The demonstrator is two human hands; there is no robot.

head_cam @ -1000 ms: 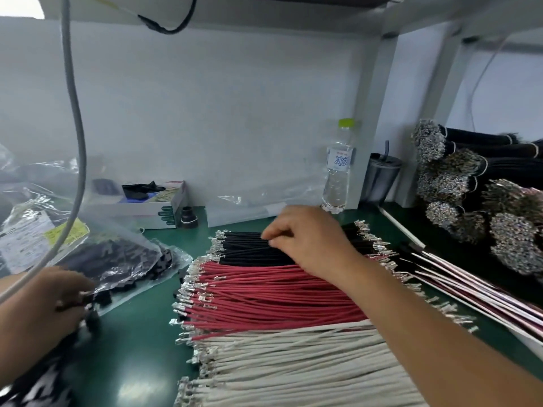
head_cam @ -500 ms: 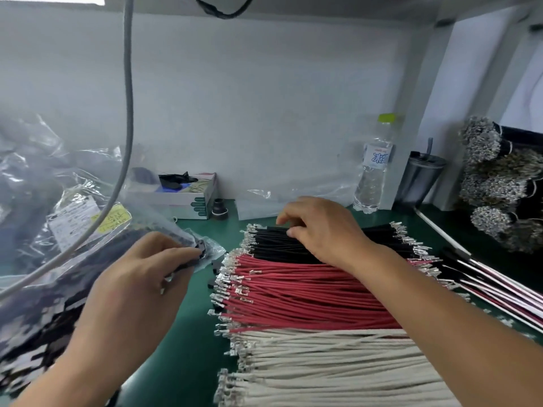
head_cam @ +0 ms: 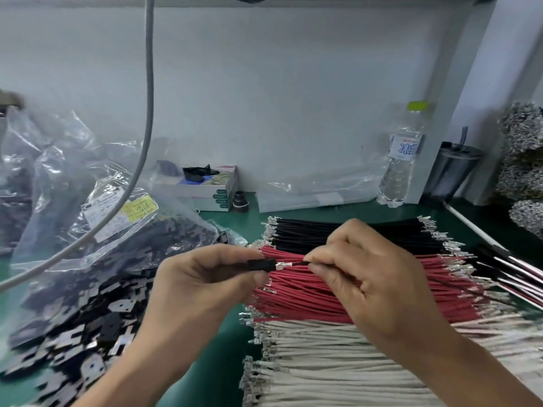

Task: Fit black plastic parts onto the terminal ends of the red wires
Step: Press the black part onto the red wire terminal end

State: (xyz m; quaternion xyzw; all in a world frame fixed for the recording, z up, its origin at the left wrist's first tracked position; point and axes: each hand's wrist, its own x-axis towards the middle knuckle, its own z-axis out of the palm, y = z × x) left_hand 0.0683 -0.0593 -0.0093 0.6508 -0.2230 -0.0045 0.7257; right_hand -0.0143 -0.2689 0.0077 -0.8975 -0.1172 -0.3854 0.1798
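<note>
Two hands at work above a green bench [head_cam: 223,377]. One black plastic part [head_cam: 261,265] pinched between thumb and fingertips of the left hand [head_cam: 199,284], held just above the left ends of the red wires [head_cam: 338,295], its long axis running left to right and its open end facing right. One wire [head_cam: 296,263] pinched between thumb and forefinger of the right hand [head_cam: 373,277], dark where it shows; colour hard to tell. One silver terminal [head_cam: 282,264] on its tip pointing left, in line with the part and just at its mouth; whether already inside, not clear. Three flat batches of wires side by side on the bench, all lying left to right with metal terminals at both ends: black wires [head_cam: 305,233] farthest, red in the middle, white wires [head_cam: 338,362] nearest. Too many in each batch to count. One large clear bag [head_cam: 97,230] at left, with a heap of black parts [head_cam: 76,327] spilling toward the near edge. One water bottle [head_cam: 402,160] upright against the back wall, one dark cup [head_cam: 454,171] just right of it, one small carton [head_cam: 205,186] left of centre. One grey cable [head_cam: 148,113] hanging down at left. Several bundles of terminal-tipped wire [head_cam: 523,160] stacked at far right.
</note>
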